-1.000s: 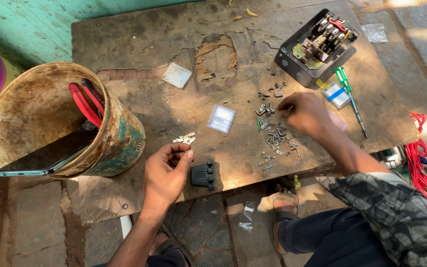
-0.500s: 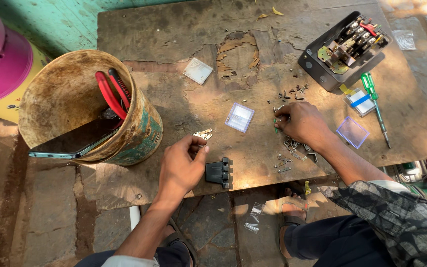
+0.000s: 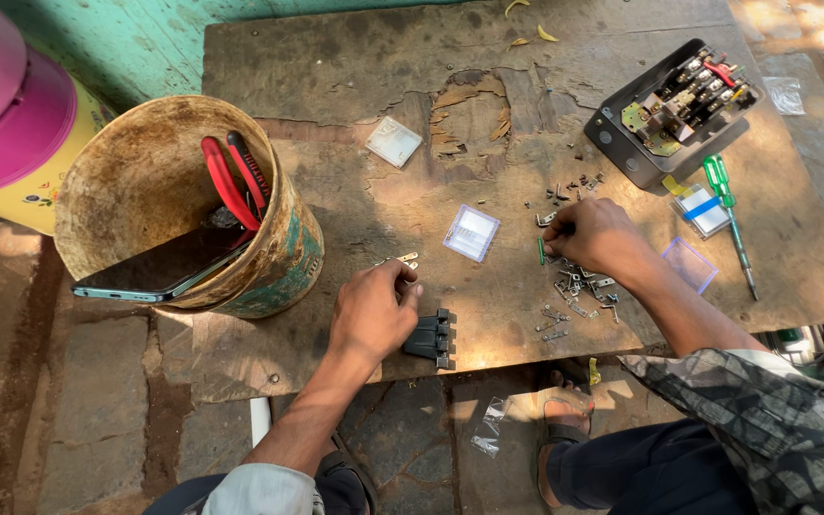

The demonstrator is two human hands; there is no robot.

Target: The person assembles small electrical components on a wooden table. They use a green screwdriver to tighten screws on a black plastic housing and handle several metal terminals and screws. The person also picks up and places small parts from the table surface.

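Worn brown wood makes up the worktop [image 3: 355, 57], with a green wall behind it. I see my left hand [image 3: 372, 310] near the front edge, fingers curled and pinching small metal strips [image 3: 406, 258]. A black part [image 3: 431, 338] lies just beside it, at the front edge. My right hand [image 3: 595, 236] rests closed over a pile of screws [image 3: 572, 286], holding a thin green stick [image 3: 541, 250]. A clear lid [image 3: 471, 233] sits between my hands. A rusty bucket [image 3: 288, 257] with red pliers [image 3: 231, 181] stands at the left edge. A grey box [image 3: 622, 153] sits at the far right corner.
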